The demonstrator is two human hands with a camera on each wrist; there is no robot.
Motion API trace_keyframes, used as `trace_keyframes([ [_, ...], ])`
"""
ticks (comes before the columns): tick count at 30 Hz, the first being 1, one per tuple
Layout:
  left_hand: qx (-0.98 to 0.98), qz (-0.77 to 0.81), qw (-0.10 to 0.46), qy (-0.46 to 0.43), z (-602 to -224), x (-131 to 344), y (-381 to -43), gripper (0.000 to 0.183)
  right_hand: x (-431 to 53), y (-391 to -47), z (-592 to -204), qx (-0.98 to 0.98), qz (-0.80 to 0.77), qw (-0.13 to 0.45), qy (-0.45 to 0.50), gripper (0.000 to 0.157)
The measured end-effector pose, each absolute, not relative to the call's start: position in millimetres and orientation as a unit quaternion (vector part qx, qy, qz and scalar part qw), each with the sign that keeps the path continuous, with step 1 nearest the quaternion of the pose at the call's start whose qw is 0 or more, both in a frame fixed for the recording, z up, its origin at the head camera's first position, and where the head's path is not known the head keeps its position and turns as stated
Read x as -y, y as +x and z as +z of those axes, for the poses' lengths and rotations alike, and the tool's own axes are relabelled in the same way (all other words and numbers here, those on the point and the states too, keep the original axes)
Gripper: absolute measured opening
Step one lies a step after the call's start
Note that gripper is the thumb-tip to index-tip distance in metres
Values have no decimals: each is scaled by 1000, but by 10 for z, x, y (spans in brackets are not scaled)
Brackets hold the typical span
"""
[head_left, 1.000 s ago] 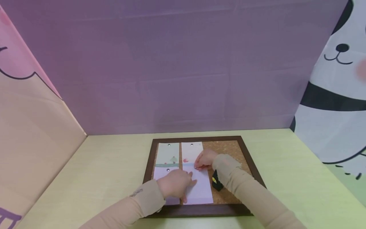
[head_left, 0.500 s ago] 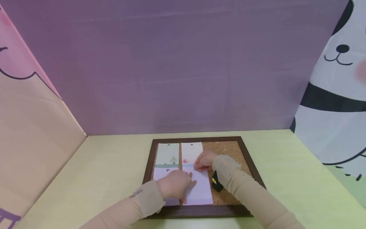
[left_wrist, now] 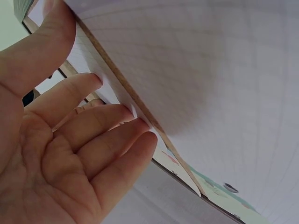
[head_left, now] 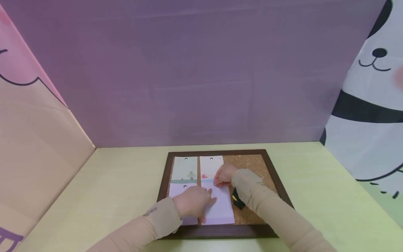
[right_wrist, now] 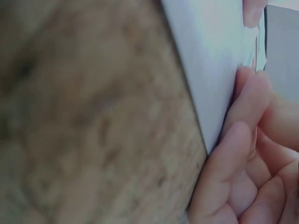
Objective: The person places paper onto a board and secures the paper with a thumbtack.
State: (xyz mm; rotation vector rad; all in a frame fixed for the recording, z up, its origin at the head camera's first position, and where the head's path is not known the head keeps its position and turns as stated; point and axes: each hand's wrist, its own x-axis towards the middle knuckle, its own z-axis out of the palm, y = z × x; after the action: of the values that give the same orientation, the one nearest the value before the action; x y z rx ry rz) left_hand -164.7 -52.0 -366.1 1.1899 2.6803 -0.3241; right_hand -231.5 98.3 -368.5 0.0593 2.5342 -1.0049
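A white gridded sheet lies on a framed cork board, its top edge over a drawing sheet. My left hand rests on the gridded sheet with fingers spread. In the left wrist view, the left hand's fingertips reach the paper by the narrow cork gap. Near the sheet's top edge, my right hand pinches a small silver thumbtack against the paper. The right wrist view shows the bent fingers at the paper's corner; the tack is hidden there.
Another drawing sheet and a second gridded sheet fill the board's left side, with silver thumbtacks at their tops. A black and yellow object sits beneath the right sleeve. Around the board is a pale tabletop.
The right wrist and sleeve have shifted slightly left, while the right fingertips stay at the sheet's top edge. My left hand keeps its place on the paper.
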Motion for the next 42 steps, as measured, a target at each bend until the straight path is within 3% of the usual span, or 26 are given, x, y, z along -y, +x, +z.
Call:
trace_keyframes([
  [18,-903,-109,95,404,-3682,527,-1655,81,-1029,-2349,-3678,-917,-327,229,5,6],
  [25,-902,-112,93,405,-3664,517,-1652,81,-1039,-2338,-3666,-927,-306,215,8,20],
  [42,-902,-121,90,404,-3651,521,-1649,79,-1088,-2461,-3781,-908,-338,246,9,15],
])
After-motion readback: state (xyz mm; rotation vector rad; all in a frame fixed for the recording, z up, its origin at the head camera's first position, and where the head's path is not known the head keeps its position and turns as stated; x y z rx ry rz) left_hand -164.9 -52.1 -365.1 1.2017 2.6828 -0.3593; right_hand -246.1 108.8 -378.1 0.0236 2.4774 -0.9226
